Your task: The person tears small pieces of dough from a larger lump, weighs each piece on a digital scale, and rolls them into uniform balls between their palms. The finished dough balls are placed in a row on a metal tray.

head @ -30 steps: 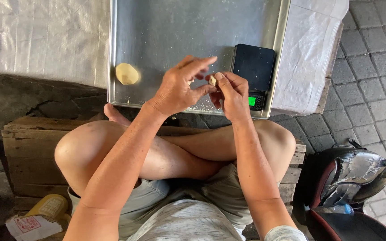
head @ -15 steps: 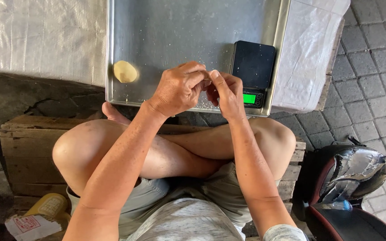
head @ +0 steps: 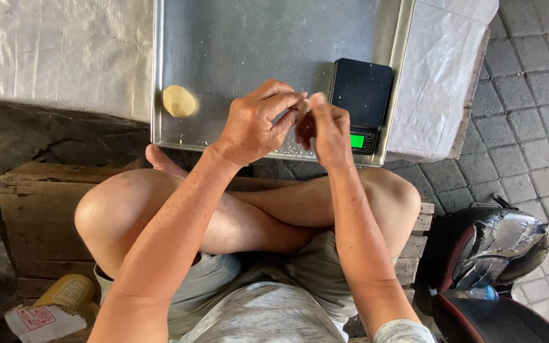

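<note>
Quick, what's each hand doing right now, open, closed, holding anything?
Left hand: closed, fingers pinching the small dough piece.
Right hand: closed, pinching the same dough piece above the metal tray.

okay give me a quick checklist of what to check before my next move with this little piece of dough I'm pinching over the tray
1. Dough piece held by both hands: ok, pinched between left hand and right hand.
2. Hands over the metal tray: ok, near its front edge.
3. Free tray surface: ok, mostly bare, with scattered crumbs or flour.
4. Finished dough ball out of the way: ok, at the tray's left side, apart from the hands.
5. Scale on: ok, display lit green, platform bare.
6. Dough piece's shape: cannot tell, fingers cover most of it.
</note>
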